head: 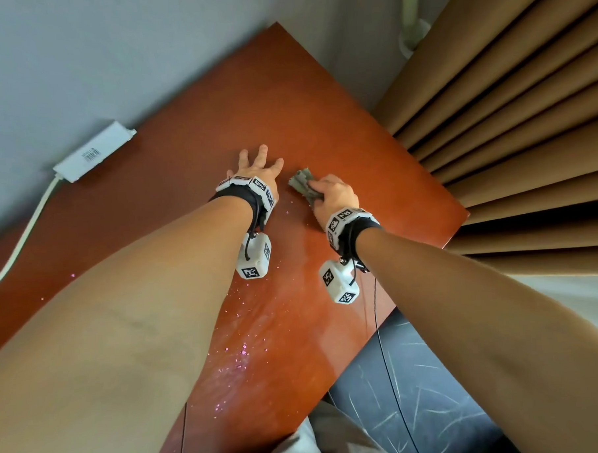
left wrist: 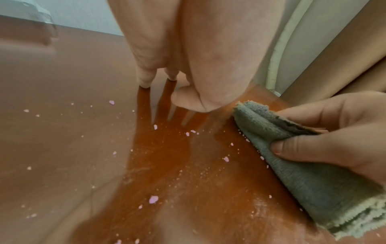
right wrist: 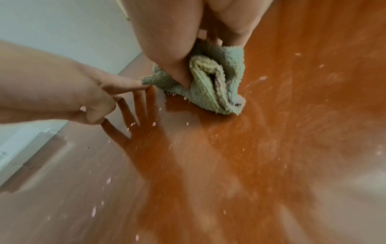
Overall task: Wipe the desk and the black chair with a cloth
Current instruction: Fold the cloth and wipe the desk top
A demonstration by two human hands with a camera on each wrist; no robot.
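Note:
A red-brown desk (head: 192, 169) fills the head view, dotted with pink crumbs (head: 243, 350) and pale dust. My right hand (head: 334, 194) grips a folded grey-green cloth (head: 302, 185) and holds it down on the desktop (right wrist: 271, 148); the cloth (right wrist: 211, 85) bunches under the thumb and fingers, and it shows again as the cloth (left wrist: 303, 158) in the left wrist view. My left hand (head: 257, 168) rests on the desk just left of the cloth, fingers spread and straight, fingertips (left wrist: 144, 82) touching the wood. The black chair (head: 418, 392) sits below the desk's near right edge.
A white power adapter (head: 94, 154) with a white cable (head: 24, 238) lies at the desk's far left by the grey wall. Tan pleated curtains (head: 508, 114) hang along the desk's right edge. A thin black wire (head: 381, 342) dangles from my right wrist.

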